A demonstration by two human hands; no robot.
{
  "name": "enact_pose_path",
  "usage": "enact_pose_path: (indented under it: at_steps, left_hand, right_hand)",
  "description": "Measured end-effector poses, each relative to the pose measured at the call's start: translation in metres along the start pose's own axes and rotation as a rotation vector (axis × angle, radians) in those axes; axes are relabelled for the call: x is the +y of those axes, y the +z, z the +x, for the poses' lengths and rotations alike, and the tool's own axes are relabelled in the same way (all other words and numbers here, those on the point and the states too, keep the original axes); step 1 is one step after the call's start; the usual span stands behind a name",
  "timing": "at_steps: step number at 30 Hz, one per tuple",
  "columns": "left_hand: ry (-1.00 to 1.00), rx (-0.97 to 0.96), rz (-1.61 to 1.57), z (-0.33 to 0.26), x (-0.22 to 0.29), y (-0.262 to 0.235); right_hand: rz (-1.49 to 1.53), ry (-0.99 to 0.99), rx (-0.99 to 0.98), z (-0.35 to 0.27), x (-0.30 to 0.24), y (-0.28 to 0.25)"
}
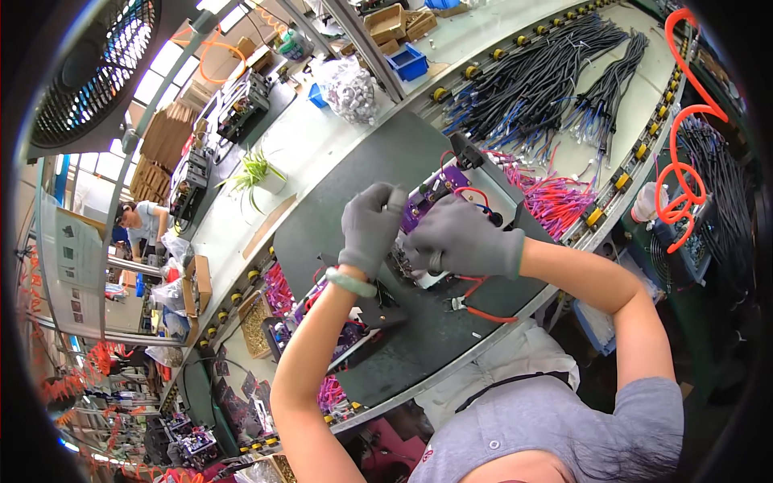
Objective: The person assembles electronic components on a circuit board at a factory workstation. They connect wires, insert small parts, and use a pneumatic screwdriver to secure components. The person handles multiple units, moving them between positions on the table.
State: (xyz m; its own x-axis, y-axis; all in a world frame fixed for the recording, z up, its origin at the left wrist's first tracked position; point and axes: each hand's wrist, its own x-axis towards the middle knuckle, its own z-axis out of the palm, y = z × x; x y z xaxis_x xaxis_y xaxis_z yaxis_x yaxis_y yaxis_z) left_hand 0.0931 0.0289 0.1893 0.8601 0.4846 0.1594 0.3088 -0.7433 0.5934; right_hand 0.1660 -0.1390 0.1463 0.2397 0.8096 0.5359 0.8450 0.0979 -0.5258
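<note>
An open electronic unit with a purple circuit board [437, 188] and pale metal casing rests on the dark green mat [439, 358]. My left hand [374, 229], in a grey glove, is closed with curled fingers at the board's left side. Just right of it, my right hand [460, 240], gloved alike, bends over the unit with its fingers closed. Whatever either hand pinches is hidden by the gloves. A red cable [488, 316] with a metal connector trails from the near side. A second unit with a purple board [348, 336] lies partly behind my left forearm.
Black cable bundles [523, 88] and pink-red wires [555, 205] lie at the right. Roller tracks [622, 179] border the bench. A coiled orange hose [675, 181] hangs right. Farther off are a potted plant [256, 171], blue bin [409, 63], fan [88, 68] and another person [145, 221].
</note>
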Motion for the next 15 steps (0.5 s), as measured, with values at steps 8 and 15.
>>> enact_pose_path:
  at_steps: [8,15]
  left_hand:
    - [0.365,0.101,0.11,-0.047,0.023,-0.029]
    - [0.076,-0.062,-0.202,-0.055,-0.007,-0.065]
  right_hand:
    - [0.06,0.057,0.009,0.013,-0.008,0.024]
    - [0.409,0.258,-0.194,0.036,-0.015,0.005]
